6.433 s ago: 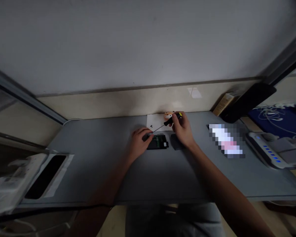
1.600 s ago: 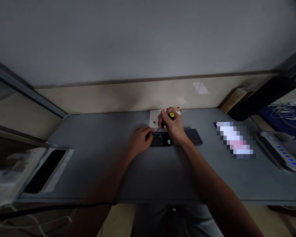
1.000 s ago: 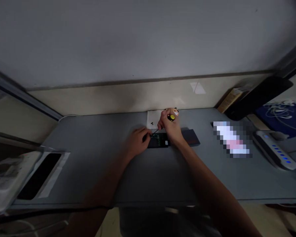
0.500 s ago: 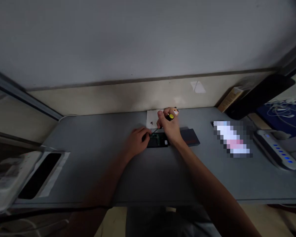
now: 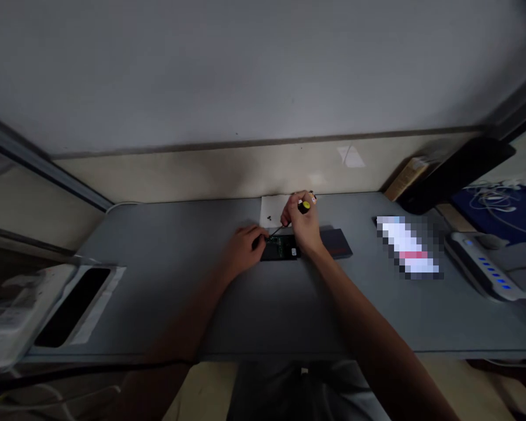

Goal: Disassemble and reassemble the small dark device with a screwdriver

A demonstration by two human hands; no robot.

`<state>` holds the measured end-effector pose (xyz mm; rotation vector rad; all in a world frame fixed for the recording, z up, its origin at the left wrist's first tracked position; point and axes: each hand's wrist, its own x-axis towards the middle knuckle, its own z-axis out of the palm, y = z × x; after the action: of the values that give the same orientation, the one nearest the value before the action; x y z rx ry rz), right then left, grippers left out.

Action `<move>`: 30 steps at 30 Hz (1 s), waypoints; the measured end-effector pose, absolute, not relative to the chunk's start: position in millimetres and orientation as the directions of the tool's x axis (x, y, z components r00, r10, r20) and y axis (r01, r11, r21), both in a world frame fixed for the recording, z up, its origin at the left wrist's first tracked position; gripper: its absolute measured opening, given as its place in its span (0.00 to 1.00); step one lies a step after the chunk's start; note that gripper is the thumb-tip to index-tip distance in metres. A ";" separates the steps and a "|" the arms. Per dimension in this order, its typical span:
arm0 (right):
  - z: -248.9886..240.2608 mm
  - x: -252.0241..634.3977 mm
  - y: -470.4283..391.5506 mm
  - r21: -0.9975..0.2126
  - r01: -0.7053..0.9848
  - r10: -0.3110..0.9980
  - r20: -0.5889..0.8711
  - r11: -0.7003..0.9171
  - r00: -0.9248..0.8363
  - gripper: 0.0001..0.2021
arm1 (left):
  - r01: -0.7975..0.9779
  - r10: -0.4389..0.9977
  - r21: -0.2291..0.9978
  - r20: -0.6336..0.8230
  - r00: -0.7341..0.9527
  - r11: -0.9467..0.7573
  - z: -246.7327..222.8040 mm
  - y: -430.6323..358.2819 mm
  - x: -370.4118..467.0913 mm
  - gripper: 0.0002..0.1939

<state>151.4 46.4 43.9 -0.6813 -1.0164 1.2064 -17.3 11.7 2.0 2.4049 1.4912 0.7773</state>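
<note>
A flat black electronic device (image 5: pixel 270 252) with its green circuit board (image 5: pixel 284 245) exposed lies on the grey desk. At its left end my left hand (image 5: pixel 246 248) is closed on the casing, fingertips near the board's upper left corner. My right hand (image 5: pixel 304 225) is wrapped around a screwdriver (image 5: pixel 305 207) with a yellow-ended black handle. The thin shaft slants down to the left, its tip by my left fingertips; whether it touches a screw is too small to tell. Several tiny dark screws (image 5: pixel 269 218) rest on a white paper (image 5: pixel 268 204) behind the device.
A dark flat panel (image 5: pixel 337 244) lies right of the device, partly behind my right wrist. Further right are a lit phone (image 5: pixel 407 245), its screen blurred out, and a power strip (image 5: pixel 493 272) with blue lights. A black phone (image 5: pixel 73 307) lies at the left.
The view has shifted slightly. Both hands keep their hold, and the screwdriver and device stay in nearly the same place.
</note>
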 end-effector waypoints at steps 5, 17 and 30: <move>47.4 151.9 45.7 -0.820 -0.552 0.974 0.218 0.151 -0.057 0.28 | 0.765 0.876 0.441 0.341 0.342 -0.470 2.7 11.2 -17.2 0.12; 46.5 157.2 46.3 -0.851 -0.491 0.972 0.232 0.189 -0.029 0.30 | 0.756 0.887 0.469 0.301 0.350 -0.457 6.9 10.2 -17.0 0.12; 44.4 150.6 44.9 -0.863 -0.441 0.968 0.241 0.247 0.071 0.31 | 0.750 0.886 0.472 0.287 0.365 -0.462 9.7 9.6 -17.1 0.12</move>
<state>150.6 44.9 44.4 -0.6962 -0.9665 1.1983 -17.1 9.6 9.7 2.3674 1.4559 0.7465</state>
